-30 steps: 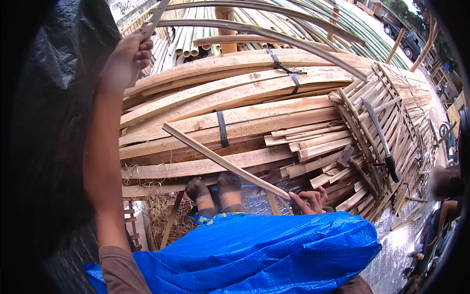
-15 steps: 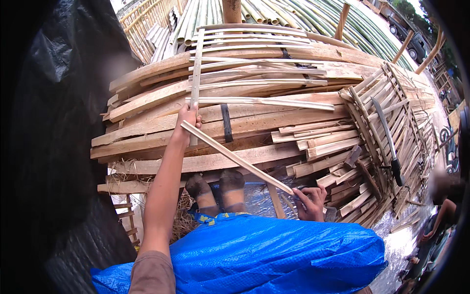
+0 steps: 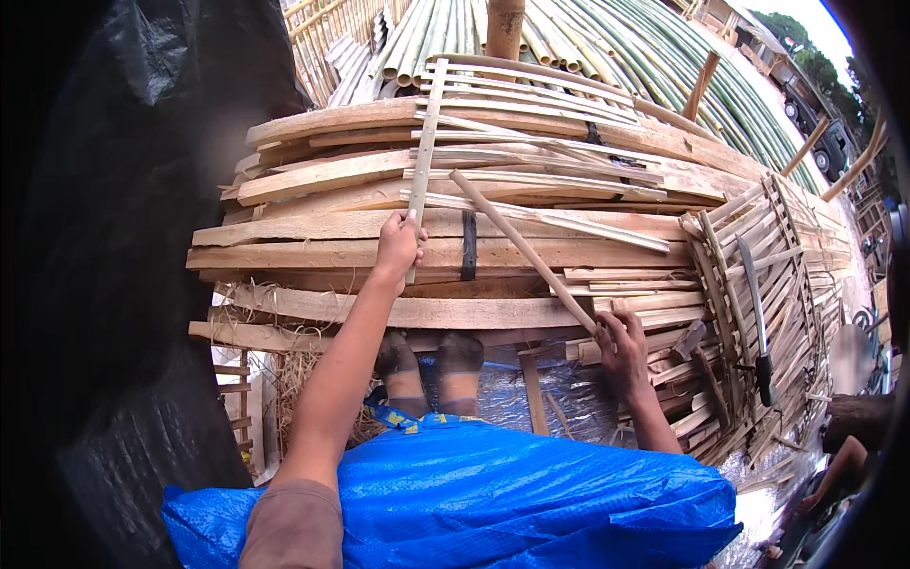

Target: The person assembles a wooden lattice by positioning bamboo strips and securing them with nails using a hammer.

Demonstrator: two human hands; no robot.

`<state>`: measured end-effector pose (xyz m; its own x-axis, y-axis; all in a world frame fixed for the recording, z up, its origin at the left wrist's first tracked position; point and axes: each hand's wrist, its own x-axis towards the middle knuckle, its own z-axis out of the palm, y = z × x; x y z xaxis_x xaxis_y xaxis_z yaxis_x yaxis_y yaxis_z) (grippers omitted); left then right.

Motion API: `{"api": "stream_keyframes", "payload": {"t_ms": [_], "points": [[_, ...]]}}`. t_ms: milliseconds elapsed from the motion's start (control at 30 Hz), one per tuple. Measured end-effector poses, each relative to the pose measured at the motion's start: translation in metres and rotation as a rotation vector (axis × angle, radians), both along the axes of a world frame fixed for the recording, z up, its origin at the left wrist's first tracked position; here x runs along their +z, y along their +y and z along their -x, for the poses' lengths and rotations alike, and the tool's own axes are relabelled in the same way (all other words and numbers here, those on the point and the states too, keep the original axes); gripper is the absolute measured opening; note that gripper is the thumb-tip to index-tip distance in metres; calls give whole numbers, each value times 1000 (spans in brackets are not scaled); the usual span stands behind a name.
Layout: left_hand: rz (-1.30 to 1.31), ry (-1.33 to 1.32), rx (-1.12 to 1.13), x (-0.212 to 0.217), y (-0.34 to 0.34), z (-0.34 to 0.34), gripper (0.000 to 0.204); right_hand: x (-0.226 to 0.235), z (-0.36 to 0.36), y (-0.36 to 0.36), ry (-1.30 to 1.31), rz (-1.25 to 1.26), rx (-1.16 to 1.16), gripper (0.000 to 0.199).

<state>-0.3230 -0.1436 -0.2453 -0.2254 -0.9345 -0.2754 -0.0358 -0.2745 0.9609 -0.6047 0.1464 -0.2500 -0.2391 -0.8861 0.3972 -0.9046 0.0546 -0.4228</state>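
My left hand (image 3: 401, 248) is closed round the near end of a flat pale wooden batten (image 3: 425, 156), which lies across the planks pointing away from me. Several thin wooden slats (image 3: 531, 156) stretch rightward from the batten. My right hand (image 3: 623, 353) grips the lower end of a loose wooden slat (image 3: 521, 245). That slat slants up to the left, and its far tip overlaps the nearest slats of the frame in the picture; whether it touches them I cannot tell. Over my lap spreads a blue tarp (image 3: 531, 493).
Thick planks (image 3: 332, 254) form the work surface, with a black strap (image 3: 469, 245) round some. At right are stacked slats (image 3: 654, 284), a hammer (image 3: 689, 339), a machete (image 3: 755, 313) and a slatted frame (image 3: 791, 228). Bamboo poles (image 3: 588, 57) lie beyond; black sheeting (image 3: 161, 237) hangs left.
My right hand has moved up and away from my lap, lifting the slat so its tip reaches farther out and right of the batten. The whole view has shifted; my left hand keeps its grip.
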Motion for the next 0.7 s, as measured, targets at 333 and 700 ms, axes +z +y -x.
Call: {"api": "stream_keyframes", "payload": {"t_ms": [333, 700], "points": [[-90, 298, -84, 24, -22, 13, 16, -1, -16, 4, 178, 18, -34, 33], [-90, 223, -69, 32, -24, 18, 22, 114, 87, 65, 284, -232, -32, 37]]}}
